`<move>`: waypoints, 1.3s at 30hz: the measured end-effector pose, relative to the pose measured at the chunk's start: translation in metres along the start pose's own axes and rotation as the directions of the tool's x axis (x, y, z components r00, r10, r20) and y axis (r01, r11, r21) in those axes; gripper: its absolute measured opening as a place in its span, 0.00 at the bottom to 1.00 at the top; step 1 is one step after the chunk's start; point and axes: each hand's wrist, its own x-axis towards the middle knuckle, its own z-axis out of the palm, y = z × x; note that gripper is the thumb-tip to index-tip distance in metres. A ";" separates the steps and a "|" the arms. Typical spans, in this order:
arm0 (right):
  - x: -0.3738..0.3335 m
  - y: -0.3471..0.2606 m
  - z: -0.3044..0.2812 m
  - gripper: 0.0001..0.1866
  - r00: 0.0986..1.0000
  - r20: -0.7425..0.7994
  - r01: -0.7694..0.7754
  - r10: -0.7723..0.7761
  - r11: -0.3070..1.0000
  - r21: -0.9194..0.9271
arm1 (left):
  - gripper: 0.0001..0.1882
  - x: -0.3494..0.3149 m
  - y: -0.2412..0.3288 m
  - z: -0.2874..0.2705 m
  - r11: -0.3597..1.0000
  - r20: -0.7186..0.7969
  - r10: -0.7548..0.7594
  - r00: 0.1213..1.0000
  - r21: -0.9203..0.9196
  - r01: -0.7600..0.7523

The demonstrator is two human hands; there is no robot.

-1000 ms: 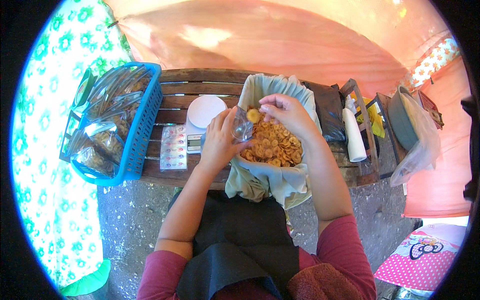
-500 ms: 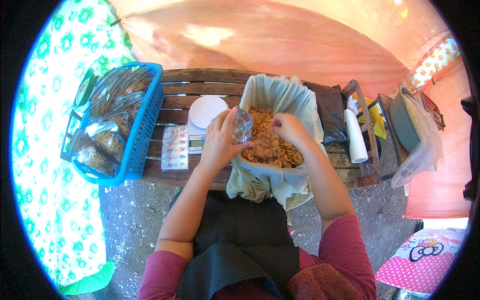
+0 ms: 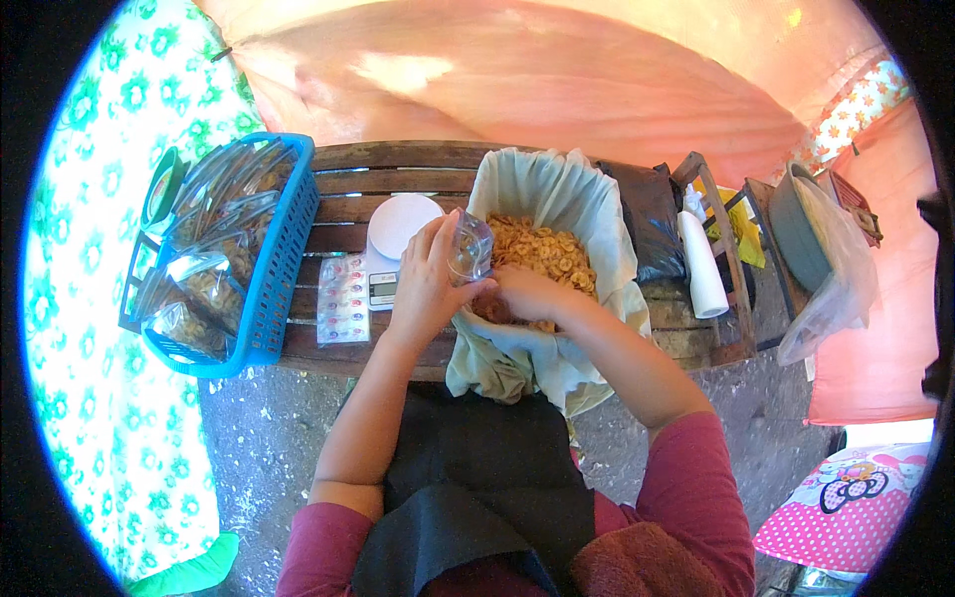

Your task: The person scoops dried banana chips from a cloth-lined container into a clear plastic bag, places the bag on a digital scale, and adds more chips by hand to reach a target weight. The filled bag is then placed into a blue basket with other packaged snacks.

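My left hand [image 3: 428, 269] is closed on a clear plastic bag [image 3: 470, 247], whose mouth stands open over the near left part of a cloth-lined tub [image 3: 622, 239]. Thin golden slices that look like banana chips [image 3: 557, 254] fill the lower part of that tub. Among the chips, just below the bag, is my right hand [image 3: 522, 292]; its fingers are hidden, so I cannot see what they grip. To the left of the tub a white kitchen scale [image 3: 403, 224] rests on the slatted wooden bench [image 3: 348, 182], partly covered by my left hand.
Beside the scale lies a sheet of printed labels [image 3: 344, 298]. A blue basket [image 3: 282, 249] of filled clear bags [image 3: 204, 289] stands at the left. On the right are a black plastic bag [image 3: 647, 224], a white roll [image 3: 704, 269] and a grey-green basin [image 3: 804, 234].
My right hand has gone down and left into the chips, from above them to below the bag. My left hand, still holding the bag, has shifted slightly left in the picture.
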 end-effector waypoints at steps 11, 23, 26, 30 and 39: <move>-0.029 0.041 -0.010 0.19 0.992 -0.099 0.052 -0.077 0.971 -0.234 | 0.51 -0.002 -0.007 -0.008 1.000 -0.012 -0.026 1.000 -0.009 0.026; -0.055 0.081 -0.056 0.11 0.901 -0.176 -0.103 0.396 0.591 0.800 | 0.54 -0.002 -0.005 0.000 1.000 0.018 -0.029 0.999 0.004 0.029; -0.062 0.076 -0.058 0.16 0.912 -0.069 -0.077 0.405 0.333 0.940 | 0.54 -0.003 -0.005 0.002 0.999 0.027 -0.038 0.999 0.002 0.038; -0.063 0.080 -0.055 0.19 0.897 -0.091 -0.028 0.432 0.261 0.965 | 0.54 -0.003 -0.005 0.003 0.999 0.030 -0.034 0.999 0.005 0.034; -0.060 0.087 -0.051 0.18 0.930 -0.062 0.032 0.364 0.088 0.996 | 0.53 -0.003 -0.006 0.002 0.999 0.033 -0.031 0.999 0.008 0.031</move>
